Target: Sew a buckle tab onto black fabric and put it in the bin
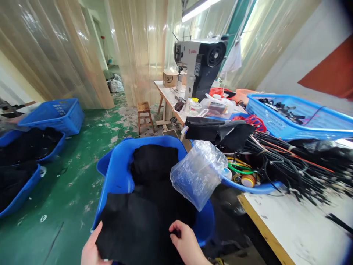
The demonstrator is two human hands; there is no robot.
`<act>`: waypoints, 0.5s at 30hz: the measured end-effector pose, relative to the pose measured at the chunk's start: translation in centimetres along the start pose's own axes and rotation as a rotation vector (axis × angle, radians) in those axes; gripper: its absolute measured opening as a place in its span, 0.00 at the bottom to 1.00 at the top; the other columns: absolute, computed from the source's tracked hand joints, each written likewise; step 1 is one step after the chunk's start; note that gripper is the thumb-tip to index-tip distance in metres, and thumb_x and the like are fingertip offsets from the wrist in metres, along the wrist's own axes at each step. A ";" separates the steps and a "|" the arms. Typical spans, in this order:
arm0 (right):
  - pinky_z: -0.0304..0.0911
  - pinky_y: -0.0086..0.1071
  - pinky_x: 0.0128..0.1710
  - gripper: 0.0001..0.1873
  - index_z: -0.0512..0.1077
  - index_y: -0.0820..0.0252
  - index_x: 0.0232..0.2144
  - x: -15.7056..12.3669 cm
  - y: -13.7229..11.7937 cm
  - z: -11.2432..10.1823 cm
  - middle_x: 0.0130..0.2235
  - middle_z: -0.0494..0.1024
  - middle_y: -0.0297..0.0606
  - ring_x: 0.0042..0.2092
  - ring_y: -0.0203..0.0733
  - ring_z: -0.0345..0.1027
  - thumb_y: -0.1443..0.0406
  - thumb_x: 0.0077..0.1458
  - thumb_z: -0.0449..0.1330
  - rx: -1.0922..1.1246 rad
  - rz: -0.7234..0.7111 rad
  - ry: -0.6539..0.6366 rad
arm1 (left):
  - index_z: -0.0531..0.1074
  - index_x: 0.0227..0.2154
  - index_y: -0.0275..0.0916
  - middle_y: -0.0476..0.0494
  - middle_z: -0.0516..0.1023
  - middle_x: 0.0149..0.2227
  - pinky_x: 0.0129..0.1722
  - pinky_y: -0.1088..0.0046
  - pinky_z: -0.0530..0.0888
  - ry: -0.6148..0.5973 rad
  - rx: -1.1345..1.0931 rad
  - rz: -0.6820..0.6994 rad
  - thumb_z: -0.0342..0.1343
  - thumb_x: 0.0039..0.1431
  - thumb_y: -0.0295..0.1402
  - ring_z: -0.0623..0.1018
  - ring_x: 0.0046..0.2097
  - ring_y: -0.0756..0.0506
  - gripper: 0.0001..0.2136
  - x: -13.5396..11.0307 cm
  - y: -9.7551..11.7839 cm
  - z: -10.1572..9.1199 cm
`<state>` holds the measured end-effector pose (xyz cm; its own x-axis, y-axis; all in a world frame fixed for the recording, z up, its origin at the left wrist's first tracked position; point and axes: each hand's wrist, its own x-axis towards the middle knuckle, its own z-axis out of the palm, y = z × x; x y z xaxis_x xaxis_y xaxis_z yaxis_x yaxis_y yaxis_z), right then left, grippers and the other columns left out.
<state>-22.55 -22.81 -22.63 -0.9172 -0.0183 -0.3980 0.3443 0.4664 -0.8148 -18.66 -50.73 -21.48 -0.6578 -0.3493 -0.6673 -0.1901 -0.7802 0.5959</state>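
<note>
Black fabric sheet (138, 224) lies draped over the near rim of a blue tub (116, 173), held at both lower corners. Left hand (92, 248) grips its left edge, thumb on top, the other fingers hidden beneath the cloth. Right hand (184, 241) pinches the right edge, fingers curled together onto the cloth. One clear plastic bag (198, 173) hangs just beyond, beside a bundle of black cords (289, 158) on the white table (298, 228). Farther off stand one sewing machine (200, 64), one wooden stool (145, 114) and one blue basket (298, 114).
</note>
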 end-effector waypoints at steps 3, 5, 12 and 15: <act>0.67 0.36 0.47 0.28 0.75 0.55 0.45 0.1 -0.5 -1.8 0.43 0.76 0.36 0.45 0.46 0.72 0.74 0.40 0.54 -0.085 -0.177 -0.064 | 0.57 0.62 0.50 0.53 0.84 0.36 0.52 0.63 0.76 0.062 -0.069 0.028 0.56 0.51 0.18 0.82 0.42 0.41 0.36 0.8 -0.5 -1.2; 0.62 0.36 0.57 0.36 0.70 0.54 0.55 0.4 -0.5 -3.1 0.55 0.72 0.37 0.57 0.46 0.66 0.74 0.41 0.52 -0.121 -0.215 -0.148 | 0.57 0.63 0.47 0.51 0.84 0.36 0.51 0.62 0.76 0.080 -0.102 0.002 0.56 0.52 0.19 0.82 0.42 0.40 0.35 0.9 -0.8 -1.3; 0.42 0.41 0.67 0.36 0.60 0.61 0.63 0.5 0.3 -6.6 0.66 0.56 0.38 0.67 0.43 0.46 0.72 0.50 0.51 -0.262 -0.310 -0.225 | 0.68 0.56 0.37 0.39 0.81 0.46 0.52 0.60 0.75 0.035 0.026 -0.209 0.63 0.49 0.25 0.76 0.53 0.36 0.29 -0.6 -1.2 -0.5; 0.44 0.41 0.67 0.33 0.57 0.62 0.64 0.1 0.2 -7.4 0.67 0.53 0.39 0.68 0.44 0.43 0.70 0.56 0.49 -0.350 -0.458 -0.177 | 0.73 0.51 0.41 0.40 0.80 0.49 0.56 0.57 0.71 -0.050 0.214 -0.212 0.68 0.45 0.31 0.73 0.56 0.34 0.27 -0.7 -0.8 -1.8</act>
<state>-24.03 -16.21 -19.67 -0.8989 -0.4191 -0.1279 -0.1922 0.6394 -0.7444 -16.78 -50.76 -22.31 -0.6208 -0.1602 -0.7675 -0.4728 -0.7043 0.5295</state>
